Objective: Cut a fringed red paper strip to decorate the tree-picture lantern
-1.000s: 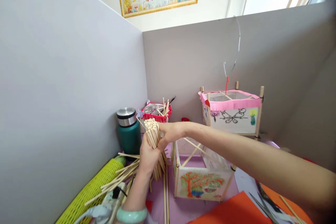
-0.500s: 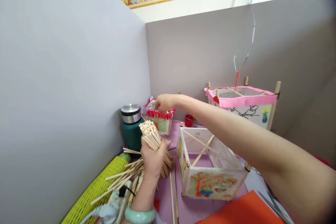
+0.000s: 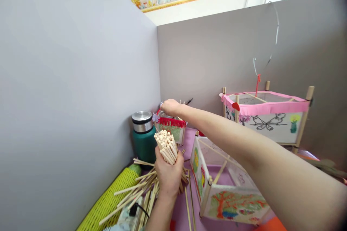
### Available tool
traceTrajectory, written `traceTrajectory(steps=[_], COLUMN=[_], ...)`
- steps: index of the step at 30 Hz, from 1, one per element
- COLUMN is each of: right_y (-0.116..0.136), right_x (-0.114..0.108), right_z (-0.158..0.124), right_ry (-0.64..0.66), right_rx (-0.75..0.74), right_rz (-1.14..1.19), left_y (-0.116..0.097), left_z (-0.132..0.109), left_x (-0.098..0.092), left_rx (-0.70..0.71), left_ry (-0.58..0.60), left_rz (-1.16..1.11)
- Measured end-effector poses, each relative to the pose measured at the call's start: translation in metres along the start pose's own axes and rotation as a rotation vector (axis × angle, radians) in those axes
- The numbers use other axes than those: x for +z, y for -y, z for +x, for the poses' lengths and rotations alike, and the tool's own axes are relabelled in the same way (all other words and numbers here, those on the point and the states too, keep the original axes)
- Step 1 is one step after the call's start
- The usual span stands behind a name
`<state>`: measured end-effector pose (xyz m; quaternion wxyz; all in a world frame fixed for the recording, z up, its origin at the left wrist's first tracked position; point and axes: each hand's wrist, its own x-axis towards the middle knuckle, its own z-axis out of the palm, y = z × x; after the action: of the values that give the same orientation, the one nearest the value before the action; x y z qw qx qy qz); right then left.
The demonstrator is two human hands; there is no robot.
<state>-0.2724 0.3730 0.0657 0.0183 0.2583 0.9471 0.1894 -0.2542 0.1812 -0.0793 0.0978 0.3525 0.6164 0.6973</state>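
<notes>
My left hand (image 3: 170, 173) is wrapped round a thick bundle of wooden sticks (image 3: 166, 147), held upright with the pale ends on top. At the back, my right hand (image 3: 170, 107) is closed at the far left corner of a small paper lantern (image 3: 171, 130) with red fringe and purple flowers; its fingertips are partly hidden. Below my left hand, more loose wooden sticks (image 3: 132, 195) lie fanned out. A painted paper lantern (image 3: 230, 202) with a wooden frame stands under my right forearm, which covers part of it.
Left of the sticks stands a green bottle (image 3: 145, 146) with a steel lid. A yellow-green woven item (image 3: 111, 198) lies along the grey partition (image 3: 108, 79). A larger lantern with pink trim (image 3: 273, 108) stands at the back right, a wire above it. Orange paper (image 3: 271, 224) shows at the front.
The view has shifted slightly left. My right hand has moved a little left and back, to the small lantern's corner. My left hand still holds the bundle, slightly farther right.
</notes>
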Motion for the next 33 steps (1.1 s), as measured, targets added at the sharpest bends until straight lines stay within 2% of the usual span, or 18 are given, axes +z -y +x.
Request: traceTrajectory(steps=[6, 14, 19, 23, 25, 26, 28, 31, 33], right_y=[-0.006, -0.008, -0.014, -0.011, 0.004, 0.014, 0.041, 0.09, 0.122], right_x=[-0.002, -0.014, -0.033, -0.06, -0.08, -0.09, -0.111, -0.132, -0.132], right_z=[-0.004, -0.001, -0.006, -0.026, -0.04, -0.048, -0.062, -0.076, -0.077], right_ry=[-0.056, -0.045, -0.113, -0.246, -0.352, -0.444, -0.484, -0.331, -0.165], right_rx=[-0.005, 0.008, 0.046, 0.059, 0.034, -0.024, -0.241, -0.528, -0.594], right_rz=[-0.019, -0.012, -0.013, 0.023, 0.069, 0.138, 0.276, 0.308, 0.242], left_y=[0.0, 0.001, -0.001, -0.002, -0.003, -0.003, -0.003, -0.004, -0.004], left_z=[0.0, -0.001, -0.001, -0.002, -0.003, -0.003, -0.004, -0.004, -0.004], left_x=[0.001, 0.001, 0.001, 0.001, 0.001, 0.0, 0.0, -0.001, -0.001], left_rx=[0.021, 0.032, 0.032, 0.032, 0.058, 0.074, 0.083, 0.058, 0.062], left_ry=[-0.016, -0.035, -0.02, -0.021, -0.012, -0.013, -0.021, -0.022, -0.02], left_rz=[-0.006, 0.005, 0.003, -0.004, 0.007, 0.018, 0.045, 0.071, 0.054])
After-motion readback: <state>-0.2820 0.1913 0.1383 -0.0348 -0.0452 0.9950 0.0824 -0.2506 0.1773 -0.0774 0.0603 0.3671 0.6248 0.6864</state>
